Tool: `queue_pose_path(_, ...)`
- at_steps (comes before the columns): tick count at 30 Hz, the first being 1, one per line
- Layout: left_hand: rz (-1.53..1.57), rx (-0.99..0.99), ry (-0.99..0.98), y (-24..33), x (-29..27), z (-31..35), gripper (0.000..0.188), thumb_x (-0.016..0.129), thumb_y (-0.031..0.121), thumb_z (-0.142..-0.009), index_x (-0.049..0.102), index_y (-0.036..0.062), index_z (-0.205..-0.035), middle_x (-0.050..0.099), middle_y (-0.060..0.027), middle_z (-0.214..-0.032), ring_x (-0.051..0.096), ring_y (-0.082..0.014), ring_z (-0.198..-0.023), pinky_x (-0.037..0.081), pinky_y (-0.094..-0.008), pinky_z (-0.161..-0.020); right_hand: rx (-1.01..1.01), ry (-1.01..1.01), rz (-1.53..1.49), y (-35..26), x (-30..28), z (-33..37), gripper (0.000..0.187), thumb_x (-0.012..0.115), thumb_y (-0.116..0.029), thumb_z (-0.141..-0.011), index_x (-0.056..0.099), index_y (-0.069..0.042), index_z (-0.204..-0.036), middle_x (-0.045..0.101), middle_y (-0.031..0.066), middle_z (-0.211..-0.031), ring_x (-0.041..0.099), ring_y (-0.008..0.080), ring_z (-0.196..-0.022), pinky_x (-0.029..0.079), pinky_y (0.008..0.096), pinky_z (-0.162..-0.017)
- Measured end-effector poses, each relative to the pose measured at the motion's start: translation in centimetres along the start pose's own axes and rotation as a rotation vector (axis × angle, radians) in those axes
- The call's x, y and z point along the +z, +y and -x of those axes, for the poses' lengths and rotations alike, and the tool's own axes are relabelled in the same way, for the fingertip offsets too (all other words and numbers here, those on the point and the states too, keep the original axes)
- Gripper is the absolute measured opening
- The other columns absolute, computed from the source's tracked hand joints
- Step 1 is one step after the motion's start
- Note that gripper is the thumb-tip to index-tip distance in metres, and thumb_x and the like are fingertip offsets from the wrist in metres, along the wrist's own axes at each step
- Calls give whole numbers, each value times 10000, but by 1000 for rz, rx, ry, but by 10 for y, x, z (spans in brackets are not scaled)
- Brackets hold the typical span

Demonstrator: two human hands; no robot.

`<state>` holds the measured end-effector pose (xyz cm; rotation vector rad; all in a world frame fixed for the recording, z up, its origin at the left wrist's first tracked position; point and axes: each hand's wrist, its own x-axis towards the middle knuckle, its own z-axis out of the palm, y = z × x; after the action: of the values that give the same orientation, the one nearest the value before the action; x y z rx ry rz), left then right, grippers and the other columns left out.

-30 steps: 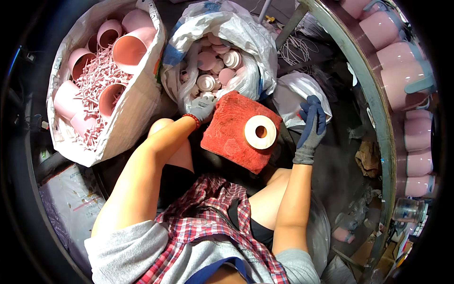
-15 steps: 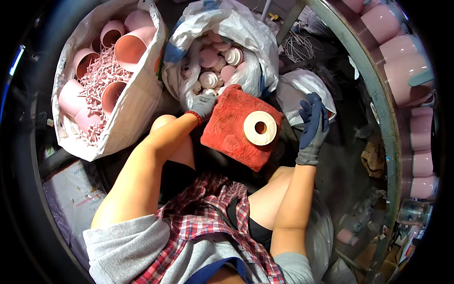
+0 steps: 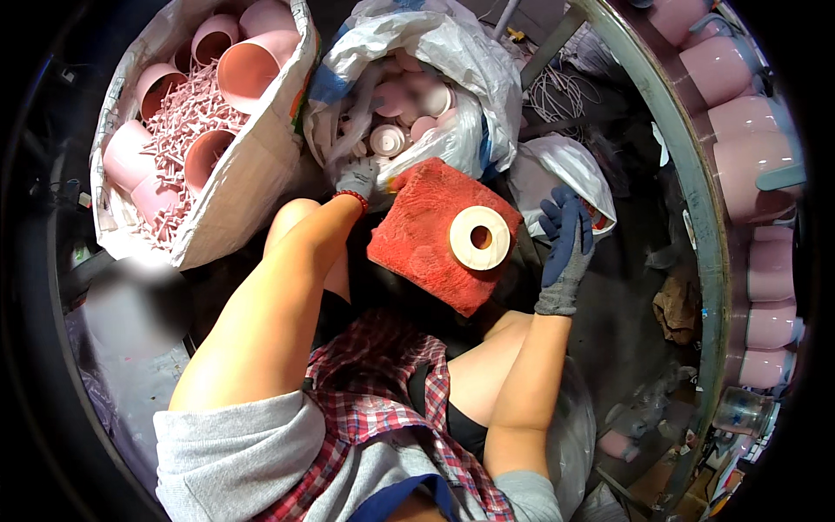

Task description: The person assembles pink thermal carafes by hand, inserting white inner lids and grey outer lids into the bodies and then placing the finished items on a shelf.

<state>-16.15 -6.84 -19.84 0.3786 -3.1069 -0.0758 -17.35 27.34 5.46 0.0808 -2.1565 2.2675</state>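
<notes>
Since the earlier frames the right hand [image 3: 564,252] had drifted slightly outward from the red fuzzy pad [image 3: 444,233], and the left hand [image 3: 357,178] had stayed at the mouth of the white plastic bag [image 3: 452,61].

The big sack [image 3: 235,200] of pink cups sat well left, apparently untouched. The pad rested on the lap, a cream ring [image 3: 479,237] lying on it. The gloved right hand hung open, holding nothing; the left hand's grip I could not tell. Room was tight: bags ahead, curved metal rail [image 3: 687,174] to the right.
</notes>
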Motion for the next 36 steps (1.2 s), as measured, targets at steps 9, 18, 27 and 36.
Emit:
queue_pose_path(9,339,-35,-56,-24,-48,-18,295,530,162,-787,586,56,-1056,622,-227,-1031,612,-361,-936,471,-465,-760,60,-19,-32,2,-3,-10,324,550,-253,-931,580,-33,-1167,628,79,-1125,641,173,-915,507,276,-774)
queue_pose_path(18,71,403,-218,32,-144,20,192,499,184,-845,662,82,-860,636,-212,-789,633,-353,-746,497,-418,-680,79,-93,-96,0,0,-19,330,551,-254,-923,577,-57,-1187,632,77,-1109,628,170,-927,509,314,-826)
queue_pose_path(27,-1027,1273,213,-25,-146,30,208,487,210,-878,619,77,-967,625,-41,-986,604,-194,-922,485,-385,-705,-56,-190,-87,10,19,-7,291,558,-225,-935,602,-26,-1143,638,19,-994,593,96,-818,485,239,-711)
queue_pose_path(36,-194,684,0,4,-169,-21,280,578,259,-817,626,171,-1079,593,-25,-1105,497,-206,-1143,387,-427,-938,-19,-265,-23,17,28,-5,313,554,-227,-927,595,-30,-1168,634,51,-1066,613,139,-856,504,263,-751)
